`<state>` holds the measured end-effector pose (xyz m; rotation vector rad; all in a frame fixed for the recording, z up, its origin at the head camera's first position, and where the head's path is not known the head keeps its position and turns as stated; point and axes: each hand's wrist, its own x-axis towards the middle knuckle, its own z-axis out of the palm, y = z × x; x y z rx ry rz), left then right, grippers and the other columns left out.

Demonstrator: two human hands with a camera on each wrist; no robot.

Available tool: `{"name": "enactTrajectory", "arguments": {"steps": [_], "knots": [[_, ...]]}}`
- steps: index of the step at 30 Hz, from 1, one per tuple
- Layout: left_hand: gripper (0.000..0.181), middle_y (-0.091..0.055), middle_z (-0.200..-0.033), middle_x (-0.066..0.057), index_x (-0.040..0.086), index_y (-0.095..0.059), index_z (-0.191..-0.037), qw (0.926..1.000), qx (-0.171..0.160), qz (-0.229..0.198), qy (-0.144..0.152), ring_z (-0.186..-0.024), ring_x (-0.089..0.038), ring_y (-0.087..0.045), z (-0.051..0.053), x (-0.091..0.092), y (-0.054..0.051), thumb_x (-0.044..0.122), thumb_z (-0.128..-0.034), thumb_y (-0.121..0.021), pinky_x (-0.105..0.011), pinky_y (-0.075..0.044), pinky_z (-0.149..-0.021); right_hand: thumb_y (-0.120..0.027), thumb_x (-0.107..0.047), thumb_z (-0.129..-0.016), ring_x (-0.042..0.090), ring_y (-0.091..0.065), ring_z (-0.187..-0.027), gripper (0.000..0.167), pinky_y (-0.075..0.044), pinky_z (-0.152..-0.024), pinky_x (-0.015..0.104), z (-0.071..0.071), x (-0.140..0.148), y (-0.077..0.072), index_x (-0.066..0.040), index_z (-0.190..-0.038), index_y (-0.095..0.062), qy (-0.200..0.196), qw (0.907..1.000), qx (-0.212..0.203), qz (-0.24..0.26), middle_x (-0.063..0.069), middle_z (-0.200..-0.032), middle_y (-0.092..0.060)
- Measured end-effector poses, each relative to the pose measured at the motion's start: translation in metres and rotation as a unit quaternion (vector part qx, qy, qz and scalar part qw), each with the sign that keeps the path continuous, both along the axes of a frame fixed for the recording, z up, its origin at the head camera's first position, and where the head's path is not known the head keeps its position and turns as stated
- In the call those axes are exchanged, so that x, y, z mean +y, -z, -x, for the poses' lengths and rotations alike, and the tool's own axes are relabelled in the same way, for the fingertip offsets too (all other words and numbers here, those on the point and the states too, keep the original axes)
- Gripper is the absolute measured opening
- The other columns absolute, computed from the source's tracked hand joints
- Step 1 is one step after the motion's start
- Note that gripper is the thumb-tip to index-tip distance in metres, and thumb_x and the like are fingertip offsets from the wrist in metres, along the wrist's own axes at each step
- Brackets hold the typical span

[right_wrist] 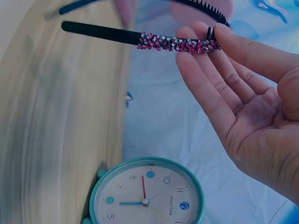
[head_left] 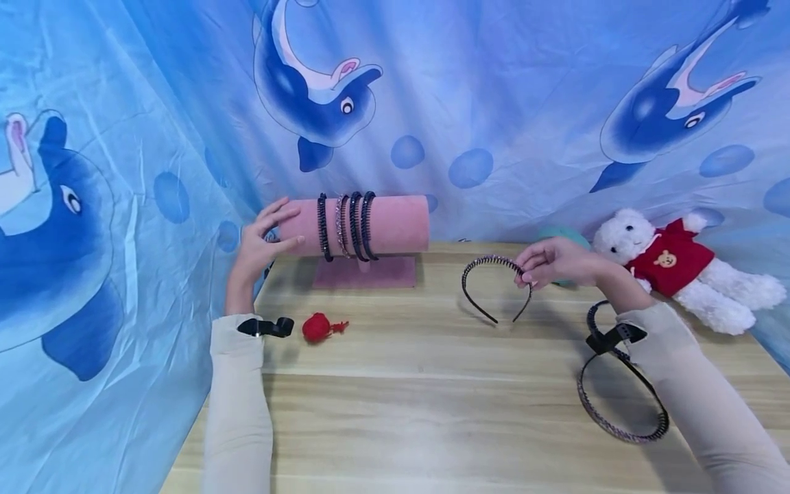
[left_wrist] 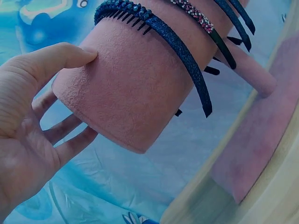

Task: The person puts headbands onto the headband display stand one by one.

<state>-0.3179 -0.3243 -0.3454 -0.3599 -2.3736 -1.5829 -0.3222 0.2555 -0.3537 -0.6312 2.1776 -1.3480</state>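
My left hand [head_left: 254,237] grips the left end of a pink roll-shaped headband stand [head_left: 401,223], its thumb on the near side and its other fingers round the far side. Several headbands sit side by side on the roll, among them a dark blue beaded headband [left_wrist: 175,39] closest to my left hand and a pink-and-white studded headband [left_wrist: 200,19]. To the right of the stand, my right hand [head_left: 558,261] pinches one side of a toothed black headband [right_wrist: 180,45] with pink and white stones. Its two tips point down above the table.
Behind my right hand stands a teal-rimmed clock [right_wrist: 149,163]. A white teddy bear [head_left: 666,264] in a red top lies at the back right. Another studded headband [head_left: 623,432] and a dark headband [head_left: 592,319] lie near my right forearm. A red ball-shaped item [head_left: 317,328] rests before the stand.
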Motion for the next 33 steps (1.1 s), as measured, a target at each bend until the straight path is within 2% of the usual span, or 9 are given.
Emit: {"name": "enactTrajectory", "arguments": {"steps": [3, 5, 10, 14, 18, 22, 28, 33], "knots": [[0.059, -0.034, -0.165, 0.0, 0.006, -0.06, -0.142, 0.9999, 0.003, -0.011, -0.004, -0.15, -0.025, -0.035, -0.002, 0.0, 0.002, 0.008, -0.0867, -0.08, -0.023, -0.048, -0.101, -0.069, -0.004, -0.095, 0.024, -0.075, -0.099, 0.044, -0.061, -0.087, 0.043, 0.0, -0.002, 0.0, 0.019, -0.128, -0.051, 0.031, 0.9992, 0.009, 0.022, 0.015, -0.107, -0.077], [0.058, -0.033, -0.166, -0.003, 0.003, -0.059, -0.142, 0.9999, 0.002, -0.014, -0.008, -0.15, -0.026, -0.035, -0.008, 0.003, 0.0, 0.006, -0.0871, -0.079, -0.023, -0.048, -0.101, -0.07, -0.004, -0.094, 0.023, -0.075, -0.098, 0.043, -0.061, -0.087, 0.044, -0.001, -0.005, -0.002, 0.016, -0.128, -0.052, 0.054, 0.9977, 0.013, 0.039, 0.013, -0.107, -0.076], [0.057, -0.036, -0.165, -0.002, 0.001, -0.059, -0.14, 0.9992, 0.018, -0.033, -0.013, -0.15, -0.025, -0.035, -0.01, 0.005, 0.004, 0.002, -0.0863, -0.079, -0.014, -0.049, -0.096, -0.071, -0.005, -0.094, 0.019, -0.075, -0.093, 0.04, -0.061, -0.088, 0.038, -0.003, -0.013, -0.005, 0.009, -0.128, -0.056, 0.103, 0.9923, 0.02, 0.067, 0.002, -0.102, -0.075], [0.056, -0.038, -0.164, 0.0, 0.0, -0.061, -0.139, 0.9984, 0.029, -0.043, -0.02, -0.15, -0.025, -0.035, -0.009, 0.006, 0.008, 0.001, -0.0854, -0.079, -0.017, -0.049, -0.1, -0.072, -0.009, -0.094, 0.018, -0.075, -0.09, 0.039, -0.061, -0.085, 0.033, -0.003, -0.021, -0.007, 0.003, -0.128, -0.058, 0.139, 0.9864, 0.032, 0.083, -0.003, -0.1, -0.073], [0.056, -0.038, -0.164, 0.001, 0.001, -0.061, -0.138, 0.9983, 0.028, -0.046, -0.022, -0.151, -0.025, -0.033, -0.007, 0.007, 0.009, 0.001, -0.0849, -0.079, -0.024, -0.048, -0.107, -0.072, -0.006, -0.093, 0.015, -0.074, -0.087, 0.03, -0.062, -0.082, 0.032, -0.001, -0.032, -0.008, -0.006, -0.123, -0.066, 0.167, 0.9781, 0.04, 0.118, -0.003, -0.098, -0.074], [0.057, -0.037, -0.165, 0.002, 0.002, -0.061, -0.139, 0.9984, 0.027, -0.046, -0.018, -0.151, -0.025, -0.033, -0.005, 0.008, 0.007, 0.001, -0.0846, -0.079, -0.026, -0.048, -0.107, -0.071, 0.0, -0.093, 0.014, -0.074, -0.087, 0.025, -0.062, -0.08, 0.031, 0.0, -0.043, -0.009, -0.005, -0.118, -0.069, 0.18, 0.969, 0.048, 0.162, -0.001, -0.095, -0.077], [0.056, -0.035, -0.166, 0.0, -0.001, -0.059, -0.14, 0.9972, 0.022, -0.071, 0.003, -0.153, -0.028, -0.031, -0.004, 0.008, 0.008, -0.001, -0.087, -0.076, -0.015, -0.048, -0.1, -0.073, 0.001, -0.091, 0.017, -0.075, -0.088, 0.028, -0.062, -0.077, 0.031, 0.0, -0.062, -0.009, 0.003, -0.118, -0.068, 0.194, 0.9552, 0.076, 0.211, 0.001, -0.093, -0.078], [0.053, -0.034, -0.166, -0.001, -0.002, -0.058, -0.14, 0.9966, 0.023, -0.079, 0.009, -0.152, -0.027, -0.032, -0.006, 0.008, 0.008, -0.001, -0.0892, -0.074, -0.012, -0.047, -0.097, -0.075, 0.005, -0.088, 0.012, -0.074, -0.083, 0.026, -0.062, -0.074, 0.029, 0.002, -0.081, -0.007, 0.001, -0.114, -0.071, 0.2, 0.94, 0.104, 0.256, -0.001, -0.091, -0.077]]}}
